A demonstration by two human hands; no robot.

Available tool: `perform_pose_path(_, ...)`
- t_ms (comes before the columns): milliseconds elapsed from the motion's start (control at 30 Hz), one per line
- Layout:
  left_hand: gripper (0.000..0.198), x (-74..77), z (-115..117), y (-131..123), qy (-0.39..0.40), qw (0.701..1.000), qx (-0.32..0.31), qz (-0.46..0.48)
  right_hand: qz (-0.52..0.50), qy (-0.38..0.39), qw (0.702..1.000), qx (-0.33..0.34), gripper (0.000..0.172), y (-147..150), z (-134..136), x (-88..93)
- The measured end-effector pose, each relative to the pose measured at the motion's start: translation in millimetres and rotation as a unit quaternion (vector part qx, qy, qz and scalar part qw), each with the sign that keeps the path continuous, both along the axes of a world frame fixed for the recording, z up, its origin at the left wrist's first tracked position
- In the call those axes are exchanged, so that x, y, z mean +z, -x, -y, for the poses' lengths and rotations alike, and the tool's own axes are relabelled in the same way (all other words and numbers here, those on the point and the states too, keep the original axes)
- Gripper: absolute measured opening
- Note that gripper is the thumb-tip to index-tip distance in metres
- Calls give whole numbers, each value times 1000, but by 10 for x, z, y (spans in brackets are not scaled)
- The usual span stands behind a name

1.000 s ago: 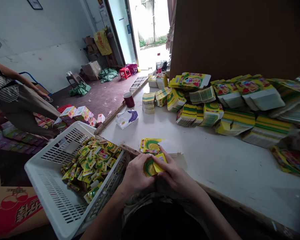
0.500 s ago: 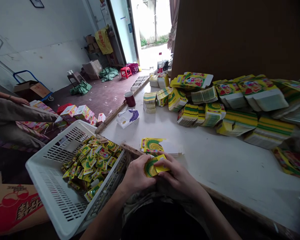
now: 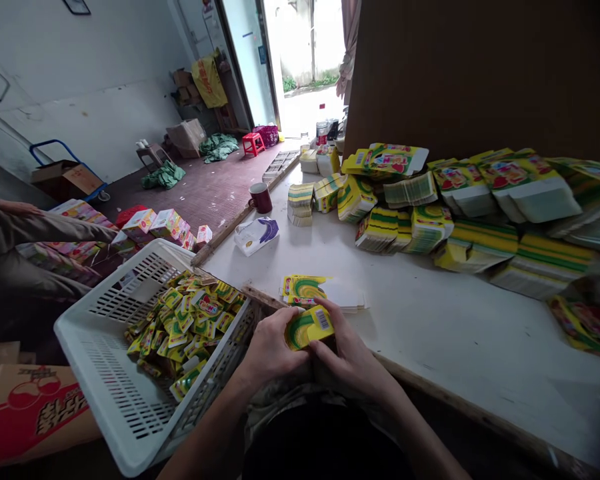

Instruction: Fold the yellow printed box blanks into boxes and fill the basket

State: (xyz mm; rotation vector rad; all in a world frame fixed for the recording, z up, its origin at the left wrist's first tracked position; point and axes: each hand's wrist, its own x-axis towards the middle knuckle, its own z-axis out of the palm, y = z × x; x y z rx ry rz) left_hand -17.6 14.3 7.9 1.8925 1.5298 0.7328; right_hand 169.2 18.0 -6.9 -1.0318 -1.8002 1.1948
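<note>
The left hand (image 3: 274,341) and right hand (image 3: 349,353) grasp one small yellow carton (image 3: 300,329) at the tabletop's (image 3: 455,327) near edge. The right seems to be folding its end, which calls for steady left-hand support. Flat cartons (image 3: 305,287) lie just beyond at 12 o'clock, carton stacks (image 3: 480,237) at 2, a mug (image 3: 261,199) at 11. At 9, a white basket (image 3: 105,347) stands close beside the left forearm (image 3: 213,423).
</note>
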Motion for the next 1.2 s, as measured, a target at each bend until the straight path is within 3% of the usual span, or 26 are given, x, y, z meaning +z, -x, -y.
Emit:
perform_pose_path(100, 55, -7, -4, 16, 45, 994, 9, 103, 1, -24, 1000, -7, 78, -9, -104, -11)
perform_pose_path(167, 48, 3, -39, 104, 75, 968, 48, 235, 38, -73, 996, -43, 64, -50, -232, -23)
perform_pose_path(200, 43, 13, -64, 187, 71, 941, 97, 317, 74, -100, 990, -72, 54, -69, -302, -38)
perform_pose_path(267, 37, 36, -114, 426, 16, 840, 245, 484, 182, -140, 966, -121, 42, -92, -432, -91)
perform_pose_path(333, 43, 47, -139, 703, -45, 673, 390, 627, 274, -145, 941, -136, 39, -91, -523, -167)
perform_pose_path(400, 61, 15, -123, 917, -43, 631, 430, 645, 318, -136, 930, -127, 37, -72, -563, -248)
perform_pose_path(433, 64, -22, -101, 976, 1, 616, 441, 653, 322, -134, 929, -123, 35, -61, -567, -285)
perform_pose_path(500, 52, -130, -52, 980, 89, 620, 436, 646, 325, -131, 928, -127, 35, -45, -555, -339)
perform_pose_path(600, 23, -293, -18, 792, 176, 639, 406, 630, 338, -131, 922, -139, 37, -43, -525, -370)
perform_pose_path(800, 19, -339, -85, 411, 288, 701, 307, 576, 359, -127, 912, -151, 33, -9, -500, -328)
perform_pose_path(967, 20, -339, -85, 278, 321, 728, 262, 546, 361, -126, 909, -164, 31, 64, -503, -298)
perform_pose_path(1067, 18, -378, -57, 239, 329, 733, 252, 539, 365, -116, 909, -166, 18, 88, -510, -308)
perform_pose_path(1200, 16, -433, -28, 207, 336, 737, 237, 537, 354, -108, 914, -166, 19, 95, -517, -314)
